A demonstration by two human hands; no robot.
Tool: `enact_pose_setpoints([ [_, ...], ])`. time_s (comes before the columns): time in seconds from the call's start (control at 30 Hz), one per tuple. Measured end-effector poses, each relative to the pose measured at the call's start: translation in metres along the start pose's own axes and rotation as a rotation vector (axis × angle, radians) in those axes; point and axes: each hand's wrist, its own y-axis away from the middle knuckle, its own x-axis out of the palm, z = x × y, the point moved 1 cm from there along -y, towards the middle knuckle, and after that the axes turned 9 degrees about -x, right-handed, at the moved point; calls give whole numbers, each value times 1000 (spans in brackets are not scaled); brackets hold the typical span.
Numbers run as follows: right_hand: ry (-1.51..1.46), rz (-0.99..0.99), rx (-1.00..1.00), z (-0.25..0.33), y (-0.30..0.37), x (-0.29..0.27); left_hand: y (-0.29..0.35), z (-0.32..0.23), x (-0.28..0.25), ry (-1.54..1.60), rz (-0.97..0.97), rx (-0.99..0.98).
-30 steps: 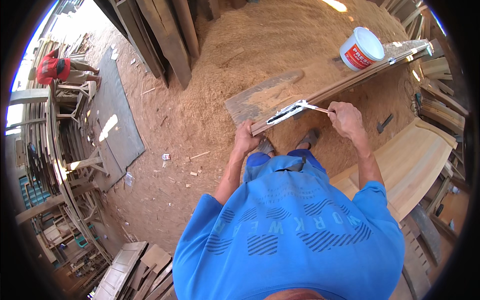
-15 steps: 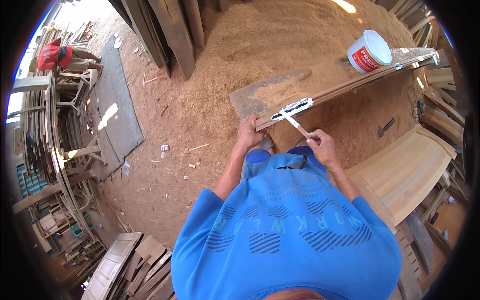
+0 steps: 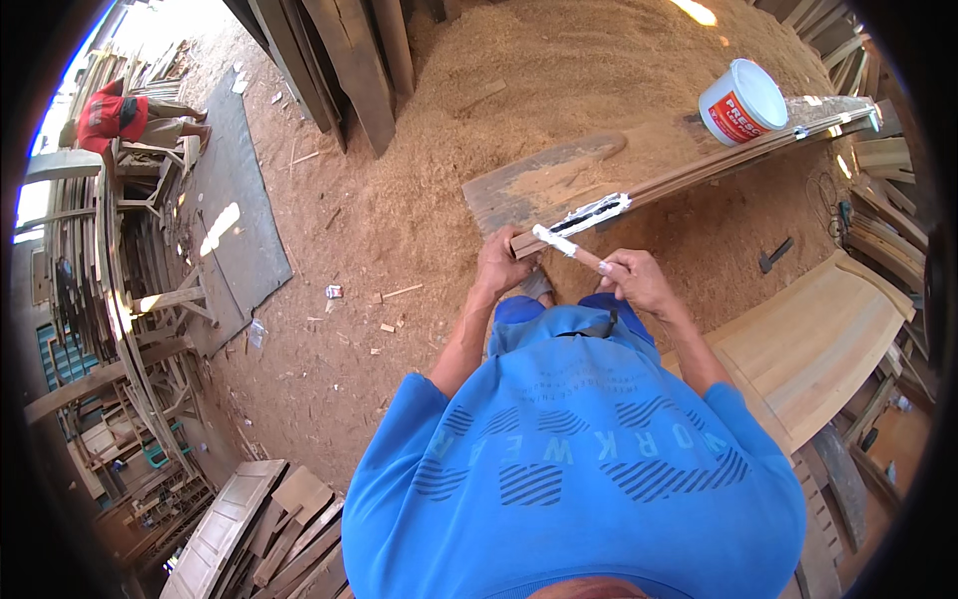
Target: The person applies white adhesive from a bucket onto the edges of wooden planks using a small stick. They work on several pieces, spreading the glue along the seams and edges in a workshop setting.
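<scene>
Your left hand (image 3: pixel 502 268) clamps the wooden strip's (image 3: pixel 699 168) near end; it runs away up-right. Right hand (image 3: pixel 639 280) (nearer you) grips the glue stick (image 3: pixel 564 245).

— That long strip (image 3: pixel 699 172) at upper right?
— Bare matt wood, its end smeared with glossy white paste (image 3: pixel 589 212).
— The tub (image 3: pixel 741 102)?
— Smooth white plastic. The floor (image 3: pixel 419 200) is rough sawdust.
</scene>
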Motion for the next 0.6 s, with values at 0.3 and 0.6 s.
enact_pose_setpoints([
  [0.3,84,-34,46,-3,9,-21,4,2,1,-110,-90,30],
  [0.6,256,-42,-81,0,9,1,5,-10,-5,-115,-38,-26],
])
